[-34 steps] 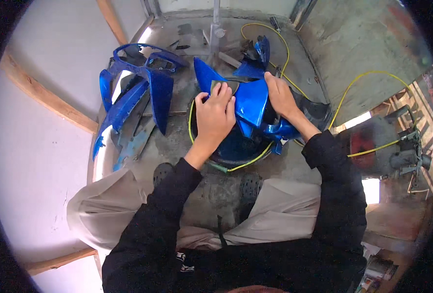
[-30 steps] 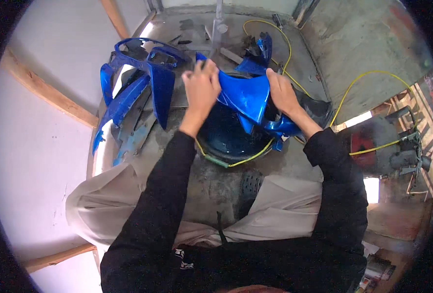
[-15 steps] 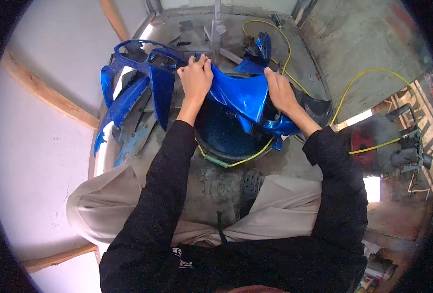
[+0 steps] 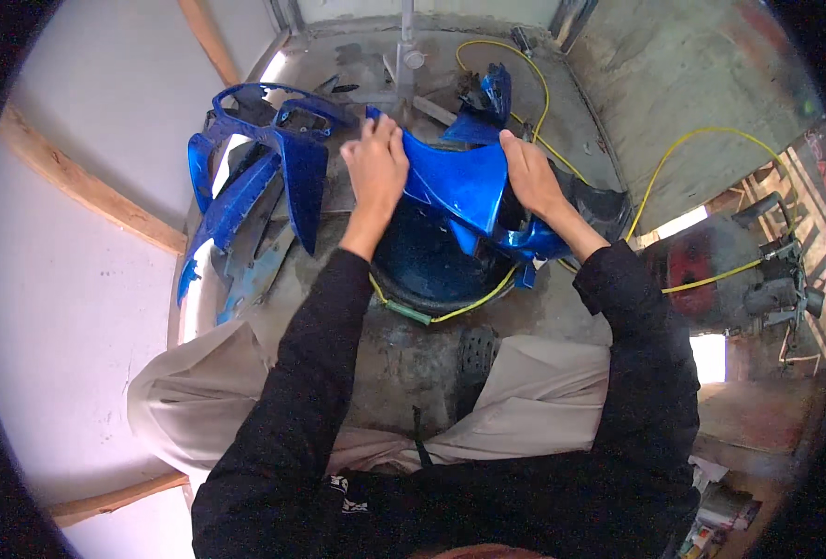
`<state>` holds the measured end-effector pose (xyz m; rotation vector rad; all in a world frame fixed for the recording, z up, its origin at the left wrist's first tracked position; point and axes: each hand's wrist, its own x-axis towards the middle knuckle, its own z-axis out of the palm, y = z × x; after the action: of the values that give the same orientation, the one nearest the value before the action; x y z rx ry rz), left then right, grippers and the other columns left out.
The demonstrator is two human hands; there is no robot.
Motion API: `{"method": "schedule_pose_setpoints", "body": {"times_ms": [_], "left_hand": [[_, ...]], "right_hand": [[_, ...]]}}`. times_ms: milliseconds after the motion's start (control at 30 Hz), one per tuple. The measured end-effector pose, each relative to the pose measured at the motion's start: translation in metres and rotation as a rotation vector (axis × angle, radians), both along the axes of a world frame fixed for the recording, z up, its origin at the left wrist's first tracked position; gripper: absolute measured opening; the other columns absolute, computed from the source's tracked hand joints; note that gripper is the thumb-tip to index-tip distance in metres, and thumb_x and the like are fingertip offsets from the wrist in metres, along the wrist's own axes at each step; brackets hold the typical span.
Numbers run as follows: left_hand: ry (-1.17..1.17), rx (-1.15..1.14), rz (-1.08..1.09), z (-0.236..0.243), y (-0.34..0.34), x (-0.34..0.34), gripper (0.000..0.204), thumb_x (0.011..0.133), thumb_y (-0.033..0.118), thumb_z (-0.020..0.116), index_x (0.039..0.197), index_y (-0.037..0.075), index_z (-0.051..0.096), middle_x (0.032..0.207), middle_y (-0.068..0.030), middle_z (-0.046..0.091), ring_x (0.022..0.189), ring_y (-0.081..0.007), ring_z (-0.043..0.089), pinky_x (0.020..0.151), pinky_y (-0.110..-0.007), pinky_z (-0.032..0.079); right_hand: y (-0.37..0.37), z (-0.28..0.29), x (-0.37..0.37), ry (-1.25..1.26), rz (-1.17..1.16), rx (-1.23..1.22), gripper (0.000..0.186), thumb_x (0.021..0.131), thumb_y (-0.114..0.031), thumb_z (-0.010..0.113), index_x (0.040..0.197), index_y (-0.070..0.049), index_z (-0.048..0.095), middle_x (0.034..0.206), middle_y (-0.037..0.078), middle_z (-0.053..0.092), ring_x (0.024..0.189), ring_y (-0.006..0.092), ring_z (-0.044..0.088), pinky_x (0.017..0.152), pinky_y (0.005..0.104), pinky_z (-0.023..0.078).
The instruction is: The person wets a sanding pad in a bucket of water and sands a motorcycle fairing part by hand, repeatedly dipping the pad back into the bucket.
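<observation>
While you crouch over the concrete floor (image 4: 403, 359), the item in hand is a glossy blue fairing panel (image 4: 459, 182), curved plastic, held up between both hands above a dark round blue piece (image 4: 422, 265) that sits on the floor near its middle. Your left hand (image 4: 374, 170) is closed over the panel's left upper edge, fingers curled on top and thumb beneath. Your right hand (image 4: 529, 177) lies along the panel's right edge, fingers bent over it and gripping; how far the thumb wraps under cannot be told. Both black sleeves (image 4: 310, 373) run up from the lower edge of the view.

Adjacent items:
- Yellow cable (image 4: 473, 306): loops around the near side of the round blue piece, touching the floor, with a green sleeve on it just beside your left forearm.
- Dark grey plastic part (image 4: 604, 207): just beside your right wrist, on the floor's right side.
- Small blue fragment (image 4: 495, 98): beyond the panel, toward the floor's far edge.
- Large blue frame fairing (image 4: 278, 168): open-work piece with long prongs, lying at the floor's left edge against the white wall (image 4: 68, 279).
- Second yellow cable (image 4: 702, 149): arcs across the floor's right side, well apart from the panel.
- Light trousers (image 4: 198, 401): your knees, at the floor's near edge.
</observation>
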<state>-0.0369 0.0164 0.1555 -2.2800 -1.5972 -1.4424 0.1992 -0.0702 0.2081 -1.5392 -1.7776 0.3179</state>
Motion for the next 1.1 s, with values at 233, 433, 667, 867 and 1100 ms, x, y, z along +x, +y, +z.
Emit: {"method": "schedule_pose_setpoints", "body": {"times_ms": [233,433,667,867,1100], "left_hand": [[-0.065,0.128,-0.225,-0.002,-0.054,0.023,0.03,0.097,0.02,0.06,0.119,0.004,0.071,0.119,-0.0149,0.072,0.123,-0.0308,0.061,0.098,-0.046,0.037],[-0.024,0.024,0.006,-0.002,0.001,0.003,0.032,0.101,0.023,0.053,0.114,0.001,0.072,0.124,-0.0233,0.067,0.114,-0.0374,0.064,0.095,-0.048,0.04],[-0.102,0.086,-0.222,-0.003,-0.057,0.029,0.03,0.099,0.021,0.058,0.119,0.003,0.071,0.125,-0.014,0.07,0.125,-0.029,0.061,0.1,-0.046,0.036],[-0.111,-0.021,-0.069,-0.004,0.004,-0.002,0.035,0.099,0.023,0.056,0.122,0.0,0.069,0.117,-0.0238,0.069,0.105,-0.039,0.067,0.09,-0.049,0.046],[-0.065,0.134,-0.207,0.0,-0.056,0.027,0.03,0.097,0.019,0.06,0.121,0.002,0.069,0.121,-0.0161,0.07,0.117,-0.0313,0.064,0.093,-0.044,0.04]], "right_hand": [[-0.009,-0.01,0.018,-0.172,0.054,0.176,0.034,0.108,-0.023,0.037,0.097,0.003,0.055,0.089,0.026,0.062,0.086,0.0472,0.06,0.073,0.0535,0.044],[0.001,-0.009,-0.002,-0.16,0.091,0.167,0.035,0.108,-0.022,0.036,0.095,0.003,0.056,0.088,0.026,0.062,0.084,0.0469,0.06,0.072,0.053,0.044],[-0.014,-0.012,0.021,-0.149,0.014,0.232,0.035,0.108,-0.022,0.036,0.095,0.003,0.056,0.086,0.027,0.062,0.085,0.0468,0.059,0.072,0.0538,0.042],[0.0,-0.002,0.004,-0.024,0.033,0.079,0.039,0.108,-0.025,0.035,0.095,0.005,0.055,0.087,0.029,0.061,0.086,0.0489,0.058,0.072,0.0539,0.041],[-0.01,-0.01,0.029,-0.103,0.006,0.12,0.043,0.109,-0.029,0.035,0.091,0.005,0.055,0.087,0.029,0.061,0.086,0.0496,0.057,0.074,0.0546,0.041]]}}
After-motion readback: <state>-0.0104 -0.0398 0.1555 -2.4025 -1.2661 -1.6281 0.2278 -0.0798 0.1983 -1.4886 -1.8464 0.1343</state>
